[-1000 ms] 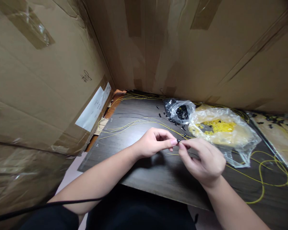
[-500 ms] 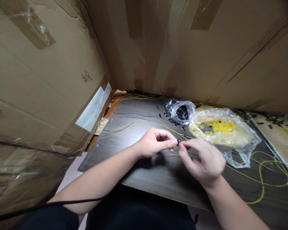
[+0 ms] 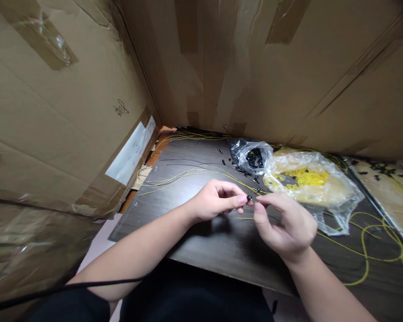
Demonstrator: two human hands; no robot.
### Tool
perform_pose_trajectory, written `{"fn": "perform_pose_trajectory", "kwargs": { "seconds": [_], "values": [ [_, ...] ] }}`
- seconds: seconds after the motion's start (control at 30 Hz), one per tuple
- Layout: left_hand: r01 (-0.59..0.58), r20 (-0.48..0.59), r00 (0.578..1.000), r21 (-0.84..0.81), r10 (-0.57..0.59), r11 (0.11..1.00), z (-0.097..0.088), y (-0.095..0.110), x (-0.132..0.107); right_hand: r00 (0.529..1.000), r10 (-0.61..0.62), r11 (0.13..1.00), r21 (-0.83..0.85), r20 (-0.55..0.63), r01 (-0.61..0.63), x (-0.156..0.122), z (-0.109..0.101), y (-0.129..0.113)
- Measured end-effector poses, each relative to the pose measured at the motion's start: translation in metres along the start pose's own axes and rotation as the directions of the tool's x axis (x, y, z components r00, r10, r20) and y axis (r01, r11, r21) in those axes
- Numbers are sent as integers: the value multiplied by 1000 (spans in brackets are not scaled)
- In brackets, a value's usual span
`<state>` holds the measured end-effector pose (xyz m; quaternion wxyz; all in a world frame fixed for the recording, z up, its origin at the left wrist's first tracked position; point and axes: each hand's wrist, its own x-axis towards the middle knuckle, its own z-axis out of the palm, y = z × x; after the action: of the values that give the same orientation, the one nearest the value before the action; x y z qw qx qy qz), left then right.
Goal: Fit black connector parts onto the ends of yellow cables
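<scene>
Between thumb and forefinger, my left hand (image 3: 221, 200) pinches a small black plastic connector (image 3: 249, 198) above the table. Just right of it, the thumb and forefinger of my right hand (image 3: 285, 223) are closed on what looks like the thin end of a wire, mostly covered by the fingertips. A narrow gap separates the two hands' fingertips. Loose black connectors (image 3: 256, 180) lie on the table beyond my hands. Yellow and black wires (image 3: 191, 171) stretch across the tabletop to the left.
A clear bag of black connectors (image 3: 255, 157) stands at the back, beside a larger clear bag of yellow parts (image 3: 305, 177). Yellow wire (image 3: 366, 250) loops over the right side of the dark table (image 3: 188, 243). Cardboard walls (image 3: 70, 112) enclose the left and back.
My right fingertips have shifted slightly right, away from the black connector. My left hand keeps its pinch in nearly the same place.
</scene>
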<state>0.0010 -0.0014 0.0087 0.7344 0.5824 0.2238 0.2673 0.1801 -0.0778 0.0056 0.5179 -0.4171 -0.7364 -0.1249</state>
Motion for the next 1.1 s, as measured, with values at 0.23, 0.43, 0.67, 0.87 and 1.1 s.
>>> {"fn": "perform_pose_trajectory", "kwargs": {
  "seconds": [0.23,0.43,0.67,0.87,1.1],
  "values": [
    [26,13,1000,-46,-26,999,-1,2,0,1000,3,999,45,21,-4,-2,1,1],
    [55,15,998,-13,-55,998,0,0,2,999,5,999,40,36,-7,0,0,-1],
    [51,42,998,-48,-49,998,0,-3,3,999,9,998,59,49,-12,1,0,-1],
    [122,106,988,-119,-109,985,-4,-7,2,999,40,997,63,-5,-40,-2,1,-1],
    [153,100,986,-195,-136,969,-6,-10,3,956,286,884,366,66,-289,-4,2,-2]
  ]
}}
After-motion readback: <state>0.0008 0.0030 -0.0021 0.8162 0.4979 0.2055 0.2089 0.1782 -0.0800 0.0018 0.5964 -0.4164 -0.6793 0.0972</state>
